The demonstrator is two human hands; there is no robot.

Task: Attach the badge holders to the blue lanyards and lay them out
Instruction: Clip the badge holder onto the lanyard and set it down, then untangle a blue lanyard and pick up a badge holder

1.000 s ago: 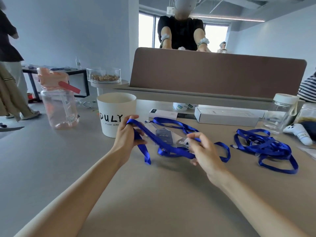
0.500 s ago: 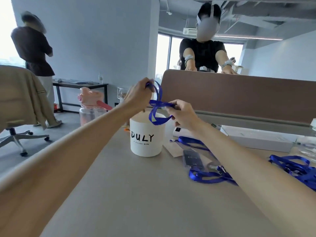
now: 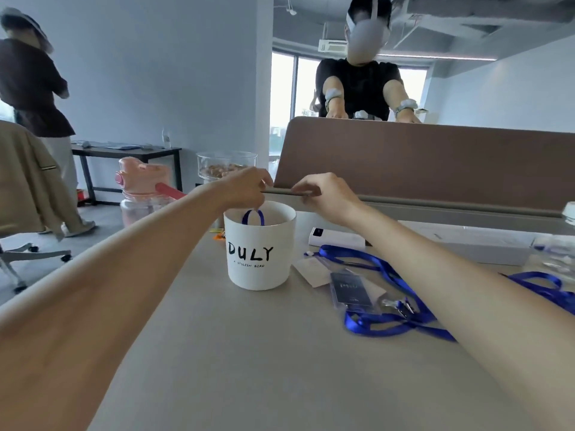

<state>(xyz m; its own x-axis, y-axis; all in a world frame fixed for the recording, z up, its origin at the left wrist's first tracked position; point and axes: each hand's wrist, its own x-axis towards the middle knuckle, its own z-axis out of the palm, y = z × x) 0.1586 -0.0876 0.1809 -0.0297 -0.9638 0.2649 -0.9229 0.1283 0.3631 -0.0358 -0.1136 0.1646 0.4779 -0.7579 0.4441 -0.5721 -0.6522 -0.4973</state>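
Your left grip (image 3: pixel 249 188) hangs over the mouth of the cup (image 3: pixel 259 275), fingers curled downward. A blue lanyard loop (image 3: pixel 253 216) stands up inside the cup and reaches the underside of that grip. Whether your fingers pinch it or only touch it I cannot tell, because the hand hides the join. Your right grip (image 3: pixel 326 197) is just beside the left, above the cup's right rim. It is narrow, thumb tip against forefinger, and nothing shows between them.

The cup stands upright near the far left corner of the worktop (image 3: pixel 249 353), its "DULY" print turned toward you.

Right of the cup, toward the far edge, a second lanyard (image 3: pixel 389 325) lies flat in loose curves. A clear holder (image 3: pixel 351 289) with a dark card in it rests on that strap, and a metal clip (image 3: pixel 398 306) lies at the holder's near right corner. Your right forearm crosses over part of the strap. A white slip (image 3: pixel 311 272) lies between the cup and the holder, touching the holder's left side.

More blue straps (image 3: pixel 541 284) lie further right, partly behind your forearm. Along the far edge sit a small box (image 3: pixel 337 239) and a long box (image 3: pixel 485 247), in front of the brown divider (image 3: pixel 435 163). A pink bottle (image 3: pixel 143 194) stands at the left edge, behind your left forearm.
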